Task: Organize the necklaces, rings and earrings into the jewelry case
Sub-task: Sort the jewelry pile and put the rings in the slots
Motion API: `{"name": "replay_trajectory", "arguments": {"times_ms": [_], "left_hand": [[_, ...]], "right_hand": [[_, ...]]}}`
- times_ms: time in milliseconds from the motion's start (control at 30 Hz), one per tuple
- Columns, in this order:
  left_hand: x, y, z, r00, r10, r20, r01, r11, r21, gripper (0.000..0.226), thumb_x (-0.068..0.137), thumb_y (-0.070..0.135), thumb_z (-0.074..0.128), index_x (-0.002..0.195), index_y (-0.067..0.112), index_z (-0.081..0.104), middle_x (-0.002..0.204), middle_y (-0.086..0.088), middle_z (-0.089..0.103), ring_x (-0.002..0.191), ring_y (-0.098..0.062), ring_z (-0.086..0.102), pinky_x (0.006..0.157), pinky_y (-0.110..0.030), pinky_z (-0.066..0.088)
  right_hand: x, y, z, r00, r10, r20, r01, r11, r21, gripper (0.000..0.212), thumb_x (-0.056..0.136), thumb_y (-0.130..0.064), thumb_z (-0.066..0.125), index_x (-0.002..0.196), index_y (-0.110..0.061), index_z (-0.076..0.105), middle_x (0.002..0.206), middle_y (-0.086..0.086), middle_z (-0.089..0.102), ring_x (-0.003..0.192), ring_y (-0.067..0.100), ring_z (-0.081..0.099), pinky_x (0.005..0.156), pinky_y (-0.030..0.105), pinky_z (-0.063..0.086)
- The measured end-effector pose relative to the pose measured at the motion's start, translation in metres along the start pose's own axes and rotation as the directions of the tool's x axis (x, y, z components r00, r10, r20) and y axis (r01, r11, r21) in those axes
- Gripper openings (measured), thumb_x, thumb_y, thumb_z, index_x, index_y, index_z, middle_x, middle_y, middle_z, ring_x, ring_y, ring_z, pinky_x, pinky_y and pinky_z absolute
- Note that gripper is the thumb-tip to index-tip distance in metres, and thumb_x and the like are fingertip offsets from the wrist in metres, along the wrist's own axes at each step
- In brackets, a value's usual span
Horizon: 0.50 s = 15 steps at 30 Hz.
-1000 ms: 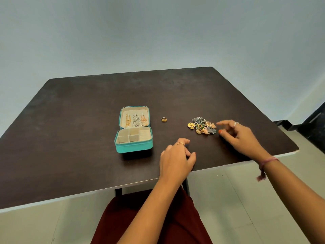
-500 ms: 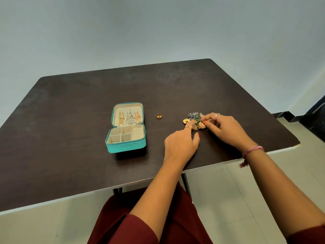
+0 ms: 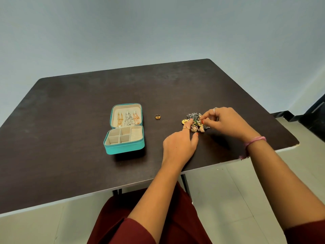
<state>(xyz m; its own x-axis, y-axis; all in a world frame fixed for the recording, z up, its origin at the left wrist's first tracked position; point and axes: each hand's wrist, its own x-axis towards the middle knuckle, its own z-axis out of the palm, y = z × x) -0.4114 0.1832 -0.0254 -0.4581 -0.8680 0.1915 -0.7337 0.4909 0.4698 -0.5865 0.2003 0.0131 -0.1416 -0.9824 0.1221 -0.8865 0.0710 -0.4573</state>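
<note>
Fingers of both hands, right and left, pinched at the earring heap lying between them; freeing one piece cleanly seemed wise before crossing left to the open jewelry case.

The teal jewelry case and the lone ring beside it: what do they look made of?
The teal zip-around jewelry case looks like smooth faux leather outside, going by its even, slightly sheeny skin. Its cream lining looks like soft velvety fabric, matte with no glare. The small gold-coloured ring on the dark table looks like polished metal, from its bright yellow glint; real gold or plating cannot be told.
</note>
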Motion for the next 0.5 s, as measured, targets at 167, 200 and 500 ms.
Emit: {"name": "replay_trajectory", "arguments": {"times_ms": [167, 200, 500], "left_hand": [[-0.002, 0.000, -0.001, 1.000, 0.026, 0.013, -0.025, 1.000, -0.016, 0.051, 0.099, 0.042, 0.036, 0.147, 0.032, 0.026, 0.087, 0.003, 0.069, 0.084, -0.020, 0.064, 0.064, -0.033, 0.045], [-0.002, 0.000, -0.001, 1.000, 0.023, 0.017, -0.022, 1.000, -0.021, 0.051, 0.098, 0.042, 0.037, 0.147, 0.031, 0.027, 0.086, 0.003, 0.070, 0.084, -0.020, 0.064, 0.064, -0.034, 0.046], [-0.015, -0.002, -0.001, 0.998, 0.045, -0.036, -0.049, 0.990, -0.130, 0.019, 0.096, 0.035, 0.045, 0.102, 0.018, 0.051, 0.070, 0.003, 0.060, 0.073, -0.020, 0.059, 0.070, -0.036, 0.045]], "right_hand": [[-0.003, -0.005, -0.008, 1.000, 0.007, -0.005, -0.005, 0.960, 0.280, 0.009, 0.089, -0.020, 0.064, 0.095, -0.019, 0.071, 0.059, 0.000, 0.058, 0.047, -0.001, 0.051, 0.051, 0.011, 0.038], [-0.004, -0.006, -0.008, 0.999, 0.020, -0.030, -0.010, 0.948, 0.317, 0.008, 0.090, -0.020, 0.063, 0.095, -0.020, 0.070, 0.059, 0.001, 0.057, 0.046, -0.001, 0.051, 0.050, 0.010, 0.038], [0.004, -0.041, 0.010, 0.999, 0.029, -0.014, -0.024, 0.967, 0.254, 0.011, 0.090, -0.020, 0.061, 0.090, -0.022, 0.072, 0.077, -0.015, 0.065, 0.068, 0.002, 0.061, 0.066, 0.017, 0.047]]}}
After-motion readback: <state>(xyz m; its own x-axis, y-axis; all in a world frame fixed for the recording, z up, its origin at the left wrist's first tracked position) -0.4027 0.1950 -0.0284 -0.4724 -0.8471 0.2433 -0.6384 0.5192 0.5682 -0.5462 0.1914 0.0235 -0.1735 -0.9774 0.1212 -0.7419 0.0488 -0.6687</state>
